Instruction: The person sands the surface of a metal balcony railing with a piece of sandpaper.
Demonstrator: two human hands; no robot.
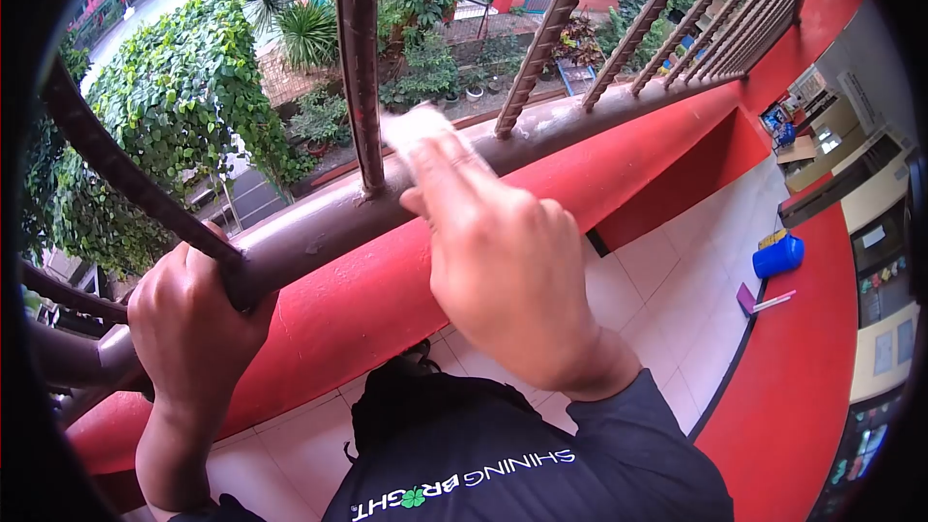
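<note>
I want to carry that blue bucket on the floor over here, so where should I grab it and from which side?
Judging from this view, take the blue bucket by its open top rim, coming down from above. It seems to stand upright on the tiled floor beside the red wall, so the wall side is blocked. I can't make out a handle.

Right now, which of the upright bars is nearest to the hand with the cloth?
The thick bar just left of the cloth under the right hand. The other bars slant away to the right; the left hand grips the rail.

Upright bars (359, 58) flank the rail (319, 227); gaps between seem hand-wide.
</note>
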